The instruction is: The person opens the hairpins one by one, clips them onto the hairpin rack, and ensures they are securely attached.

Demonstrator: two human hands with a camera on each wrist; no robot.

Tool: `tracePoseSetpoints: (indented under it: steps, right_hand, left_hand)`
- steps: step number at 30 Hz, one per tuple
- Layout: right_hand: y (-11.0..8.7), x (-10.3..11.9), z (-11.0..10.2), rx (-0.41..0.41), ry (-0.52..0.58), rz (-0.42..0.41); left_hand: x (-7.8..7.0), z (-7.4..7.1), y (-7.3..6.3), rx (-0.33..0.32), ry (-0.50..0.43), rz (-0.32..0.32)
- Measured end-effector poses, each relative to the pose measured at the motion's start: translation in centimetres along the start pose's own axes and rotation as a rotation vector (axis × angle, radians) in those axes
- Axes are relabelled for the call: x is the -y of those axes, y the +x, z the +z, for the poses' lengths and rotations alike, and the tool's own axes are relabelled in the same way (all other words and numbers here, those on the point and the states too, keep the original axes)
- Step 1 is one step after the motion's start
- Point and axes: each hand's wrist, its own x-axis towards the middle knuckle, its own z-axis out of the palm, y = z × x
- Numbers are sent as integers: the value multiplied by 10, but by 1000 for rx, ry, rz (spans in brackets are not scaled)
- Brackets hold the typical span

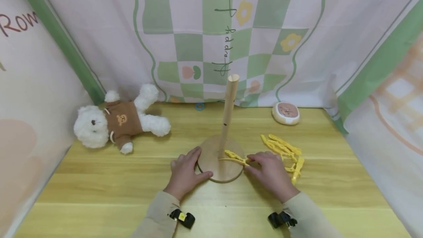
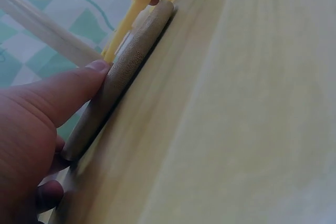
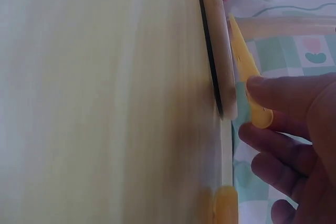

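A wooden stand has a round base [image 1: 211, 170] and an upright post [image 1: 228, 116] with small dark holes. My left hand [image 1: 185, 172] grips the left edge of the base; the left wrist view shows the thumb on top and fingers at the rim. My right hand [image 1: 269, 172] pinches one end of a yellow hair clip [image 1: 236, 157] over the base's right side. The clip's two long arms spread apart and point left, close to the foot of the post. In the right wrist view, thumb and fingers hold the clip's [image 3: 244, 59] wide end.
Several yellow clips [image 1: 285, 148] lie in a heap beyond my right hand. A white plush bear [image 1: 94, 126] in a brown top lies at the left. A white device [image 1: 286, 113] and a blue ring [image 1: 199, 106] sit by the back curtain [image 1: 188, 47].
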Motion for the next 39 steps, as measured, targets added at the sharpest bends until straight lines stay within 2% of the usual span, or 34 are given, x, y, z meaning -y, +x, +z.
tracePoseSetpoints:
  steps: [13,19,27,31,35,39]
  right_hand:
    - [8,9,6,38,-29,-1]
    - [8,11,7,27,-41,-21]
    - [16,18,14,40,0,-49]
    - [18,21,18,49,19,-30]
    - [18,21,19,55,41,3]
    - [18,21,20,38,74,3]
  left_hand:
    - [-1,-1,1,21,7,-13]
    - [1,1,2,28,34,9]
    - [1,-1,2,5,35,8]
    - [-1,-3,1,4,33,24]
    - [-2,-3,1,12,38,18]
    - [-1,-2,2,9,39,14]
